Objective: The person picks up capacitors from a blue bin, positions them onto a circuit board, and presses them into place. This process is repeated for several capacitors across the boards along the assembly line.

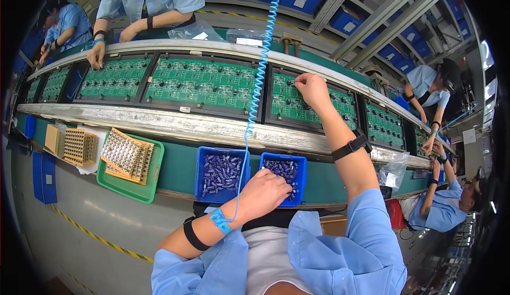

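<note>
My right hand (pixel 313 89) is over a green circuit board panel (pixel 340 102) in a black carrier, thumb and forefinger pinched at its upper left part. Whatever small part the pinch may hold is too small to make out. My left hand (pixel 261 191) dips with curled fingers into a blue bin (pixel 302 188) of purple, capacitor-like cylindrical parts (pixel 284 168). Its fingertips are partly hidden among them. A second blue bin (pixel 200 175) with similar purple parts (pixel 220 173) stands just left. A blue wrist strap (pixel 220 220) with a coiled cord (pixel 260 66) is on my left wrist.
More board panels (pixel 202 85) lie along the conveyor, between metal rails (pixel 122 115). A green tray (pixel 154 173) holds stacked tan perforated sheets (pixel 125 154); other stacks (pixel 74 145) stand left of it. The coiled cord hangs across the line. Co-workers' hands (pixel 96 56) work at far left and right.
</note>
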Demonstrator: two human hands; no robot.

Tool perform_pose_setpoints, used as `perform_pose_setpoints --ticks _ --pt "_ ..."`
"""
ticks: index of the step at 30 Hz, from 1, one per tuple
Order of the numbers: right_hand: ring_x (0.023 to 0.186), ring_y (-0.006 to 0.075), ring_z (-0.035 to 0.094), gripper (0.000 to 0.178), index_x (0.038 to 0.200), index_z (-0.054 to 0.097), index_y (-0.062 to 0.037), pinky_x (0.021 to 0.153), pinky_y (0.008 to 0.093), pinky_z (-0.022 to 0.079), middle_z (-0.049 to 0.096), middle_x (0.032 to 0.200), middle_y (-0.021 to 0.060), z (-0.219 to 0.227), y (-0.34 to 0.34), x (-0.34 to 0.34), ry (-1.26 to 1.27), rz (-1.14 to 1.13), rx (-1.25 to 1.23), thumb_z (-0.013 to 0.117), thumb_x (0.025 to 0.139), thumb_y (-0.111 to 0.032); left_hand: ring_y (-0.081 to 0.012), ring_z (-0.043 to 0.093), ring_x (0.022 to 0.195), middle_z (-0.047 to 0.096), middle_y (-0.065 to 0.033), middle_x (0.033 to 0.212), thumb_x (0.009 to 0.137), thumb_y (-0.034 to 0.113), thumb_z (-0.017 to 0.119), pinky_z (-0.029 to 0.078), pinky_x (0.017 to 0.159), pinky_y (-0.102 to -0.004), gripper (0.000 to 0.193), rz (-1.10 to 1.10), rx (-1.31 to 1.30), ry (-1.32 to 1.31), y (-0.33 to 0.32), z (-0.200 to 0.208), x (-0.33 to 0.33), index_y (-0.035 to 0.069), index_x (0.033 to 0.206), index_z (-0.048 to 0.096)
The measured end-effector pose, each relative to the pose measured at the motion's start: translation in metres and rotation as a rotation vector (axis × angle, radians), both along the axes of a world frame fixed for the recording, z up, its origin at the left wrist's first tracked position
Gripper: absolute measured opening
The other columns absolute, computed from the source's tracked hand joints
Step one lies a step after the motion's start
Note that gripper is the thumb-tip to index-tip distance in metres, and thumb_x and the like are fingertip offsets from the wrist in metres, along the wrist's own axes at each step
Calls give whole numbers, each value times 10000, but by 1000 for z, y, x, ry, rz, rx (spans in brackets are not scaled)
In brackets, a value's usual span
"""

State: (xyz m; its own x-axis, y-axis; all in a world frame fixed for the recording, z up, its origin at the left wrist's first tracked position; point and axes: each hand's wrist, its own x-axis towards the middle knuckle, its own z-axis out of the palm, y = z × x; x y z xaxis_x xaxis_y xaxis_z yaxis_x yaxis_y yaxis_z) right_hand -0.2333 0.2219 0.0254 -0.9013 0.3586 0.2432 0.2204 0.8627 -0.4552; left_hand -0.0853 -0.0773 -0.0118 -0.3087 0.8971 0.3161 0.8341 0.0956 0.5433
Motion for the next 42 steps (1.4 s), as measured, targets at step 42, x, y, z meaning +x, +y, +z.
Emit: perform_pose_setpoints --ticks 42 --pt "797 227 707 240 1082 762 -29 741 337 562 758 923 117 50 -71 106 142 47 -164 756 887 -169 -155 704 918 755 -78 1006 897 48 752 557 830 -310 199 143 284 -827 -24 63 -80 7 1092 747"
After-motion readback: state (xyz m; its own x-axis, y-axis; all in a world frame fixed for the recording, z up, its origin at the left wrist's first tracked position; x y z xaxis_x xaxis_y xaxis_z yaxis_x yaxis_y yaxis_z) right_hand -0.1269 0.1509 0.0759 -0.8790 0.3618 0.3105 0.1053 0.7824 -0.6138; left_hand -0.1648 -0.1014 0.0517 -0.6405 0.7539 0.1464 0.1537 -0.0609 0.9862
